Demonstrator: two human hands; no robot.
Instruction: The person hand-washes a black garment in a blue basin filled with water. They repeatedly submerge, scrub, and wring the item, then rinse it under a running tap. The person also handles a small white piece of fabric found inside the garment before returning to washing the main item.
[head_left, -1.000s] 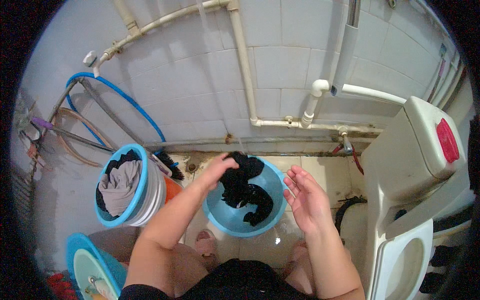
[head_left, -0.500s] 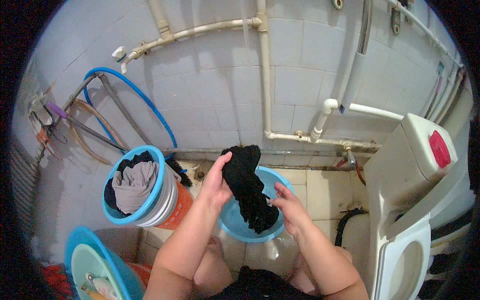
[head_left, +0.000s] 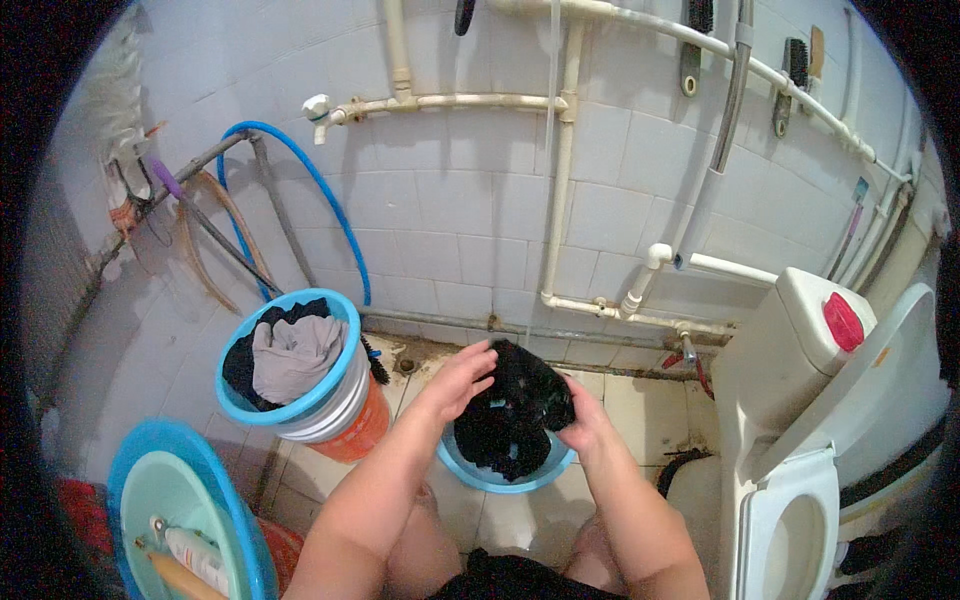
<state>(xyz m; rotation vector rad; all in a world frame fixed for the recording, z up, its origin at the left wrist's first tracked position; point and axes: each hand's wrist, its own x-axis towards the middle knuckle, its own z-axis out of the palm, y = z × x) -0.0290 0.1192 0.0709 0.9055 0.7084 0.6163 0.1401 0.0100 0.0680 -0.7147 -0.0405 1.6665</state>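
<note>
A bunched black cloth garment (head_left: 515,400) with small shiny spots on it is spread between my hands, above and partly inside a light-blue basin (head_left: 515,484) on the floor. At the garment's upper left edge is my left hand (head_left: 460,382), its fingers fairly straight along the fabric and its thumb hidden. My right hand (head_left: 588,418) grips the right edge, the fingers partly behind the cloth. Most of the basin's inside is covered by the garment.
Left stands an orange-and-white bucket (head_left: 350,425), topped by a blue basin (head_left: 232,402) with grey and black clothes (head_left: 298,355). Nearer are nested tubs (head_left: 150,480) holding a bottle (head_left: 198,560). A toilet (head_left: 770,440) stands right. Pipes (head_left: 560,210) run along the tiled wall.
The long hanging black garment is now bunched wider and lower over the basin. My right hand has come up against its right edge; my left hand's fingers have straightened. The view has shifted.
</note>
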